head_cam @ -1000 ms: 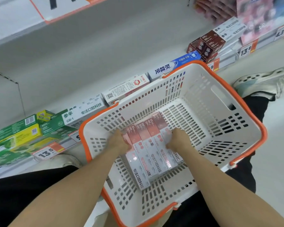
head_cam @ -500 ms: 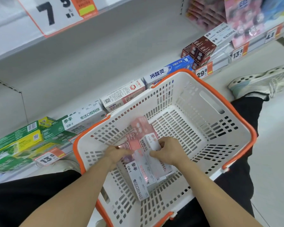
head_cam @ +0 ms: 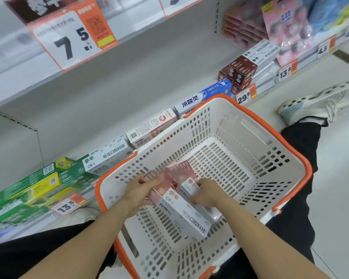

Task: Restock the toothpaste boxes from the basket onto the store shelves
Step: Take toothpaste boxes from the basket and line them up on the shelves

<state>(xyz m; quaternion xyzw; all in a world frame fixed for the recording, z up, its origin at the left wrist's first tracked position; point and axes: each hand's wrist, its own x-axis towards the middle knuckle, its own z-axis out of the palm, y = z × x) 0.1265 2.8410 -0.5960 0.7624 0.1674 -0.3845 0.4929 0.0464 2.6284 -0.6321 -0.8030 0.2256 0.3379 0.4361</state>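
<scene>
Fingers (head_cam: 149,183) of both hands gripped the boxes (head_cam: 181,202) mid-basket (head_cam: 302,168), gathering them; next, lift to the shelf (head_cam: 129,93).

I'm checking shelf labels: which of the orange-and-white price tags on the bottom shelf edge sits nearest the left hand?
The orange-and-white price tag reading 13.5, just left of the left hand; the 29.9 tag and 13.8 tag sit farther right.

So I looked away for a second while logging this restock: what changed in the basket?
The pink toothpaste boxes, flat on the basket floor a second ago, are now gathered and lifted, tilted. The left hand and right hand have taken hold of them. The basket and the shelf stock look unchanged.
</scene>
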